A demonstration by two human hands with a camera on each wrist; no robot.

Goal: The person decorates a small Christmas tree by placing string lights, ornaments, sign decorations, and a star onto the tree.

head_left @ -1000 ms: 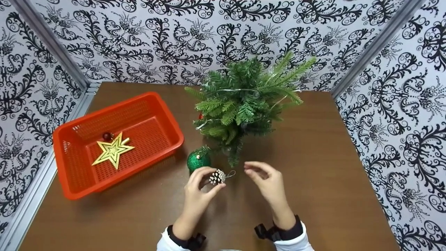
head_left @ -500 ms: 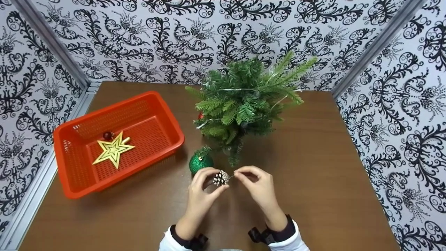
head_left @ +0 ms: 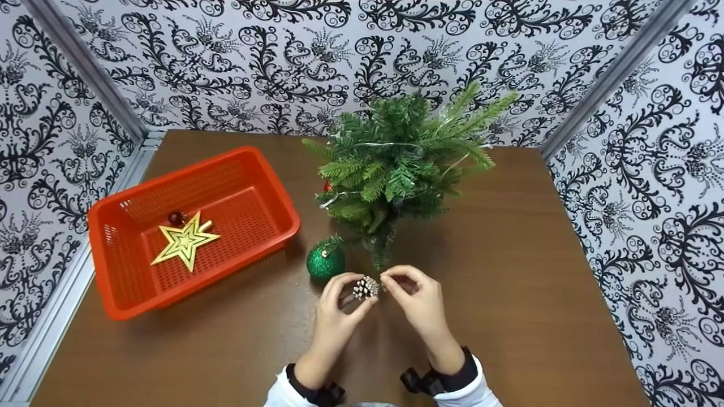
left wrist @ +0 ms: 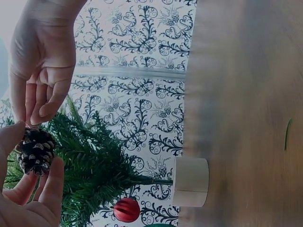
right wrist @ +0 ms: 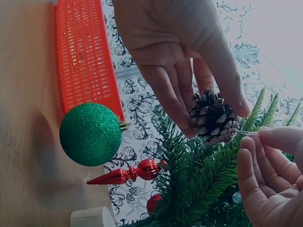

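A small pine cone (head_left: 366,288) with pale scale tips is held by my left hand (head_left: 339,311), between thumb and fingers. A thin wire loop (right wrist: 247,133) comes off the cone's end in the right wrist view, and my right hand (head_left: 417,299) pinches it between thumb and fingertips. Both hands are in front of a small artificial Christmas tree (head_left: 396,164). A glittery green ball ornament (head_left: 326,261) hangs at the tree's lower left, just beyond my left hand. In the right wrist view a red finial-shaped ornament (right wrist: 128,174) hangs beside it.
An orange-red plastic basket (head_left: 271,237) stands at the left, with a gold star (head_left: 185,242) and a dark red ball (head_left: 176,218) inside. The tree's pale round base (left wrist: 191,182) rests on the wooden table (head_left: 520,271). Patterned walls (head_left: 317,62) enclose the back and sides.
My right hand has come in from the right and taken hold of the cone's wire loop. My left hand has shifted slightly right with the pine cone.
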